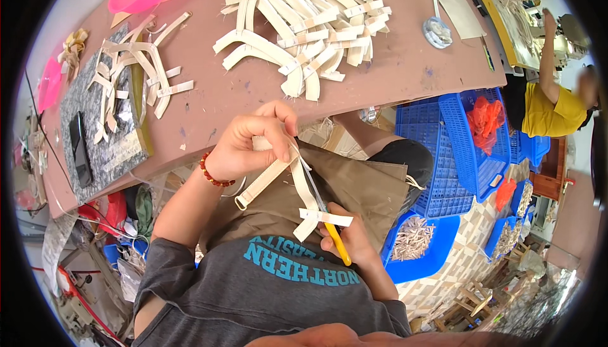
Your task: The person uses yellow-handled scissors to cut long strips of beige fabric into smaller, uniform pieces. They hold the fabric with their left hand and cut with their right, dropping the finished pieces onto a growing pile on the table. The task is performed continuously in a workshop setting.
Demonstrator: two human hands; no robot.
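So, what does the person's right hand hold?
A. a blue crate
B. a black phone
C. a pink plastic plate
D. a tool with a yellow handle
D: the right hand grips a tool with a yellow handle, its tip against the cream strap piece that the left hand holds up.

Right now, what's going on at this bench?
A person holds a cream strap piece up in the left hand, while the right hand works it with a yellow-handled tool. On the brown table lie a big pile of strap pieces and a smaller batch.
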